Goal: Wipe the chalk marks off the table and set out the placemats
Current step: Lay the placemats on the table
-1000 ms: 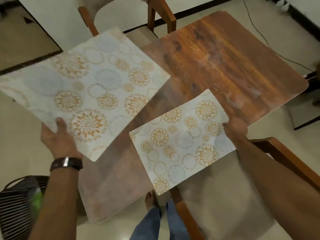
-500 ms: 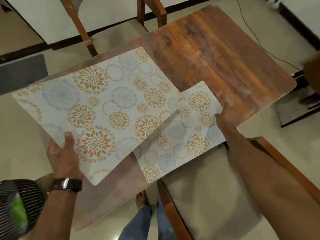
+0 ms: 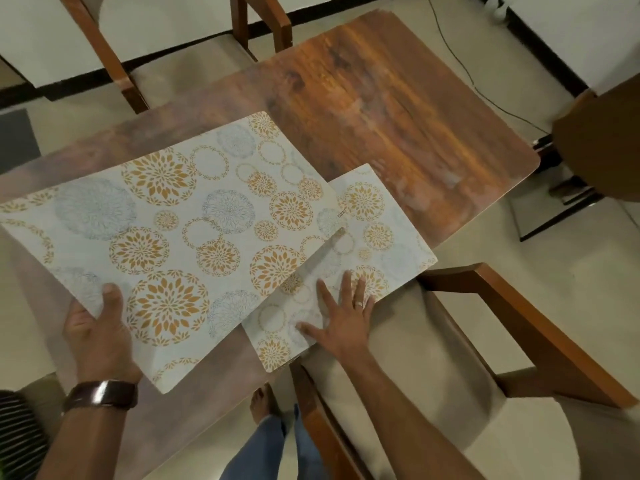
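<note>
Two pale placemats printed with gold and grey flower circles are over the wooden table (image 3: 398,109). My left hand (image 3: 100,336) grips the near edge of the larger-looking placemat (image 3: 180,233), thumb on top, holding it slightly above the tabletop. That mat overlaps the left part of the second placemat (image 3: 377,233), which lies flat at the table's near right edge. My right hand (image 3: 341,318) rests flat on this second mat with fingers spread straight. Faint pale smears show on the wood at the right.
A wooden chair with a beige seat (image 3: 433,358) stands close at the near right. Two more chairs (image 3: 263,26) are at the far side. A dark slatted object (image 3: 17,434) sits at the lower left. My feet and jeans (image 3: 266,438) show below the table edge.
My left hand has brought its placemat rightward and lower, so it overlaps the second mat. My right hand left that mat's right edge and now lies flat on its near part.
</note>
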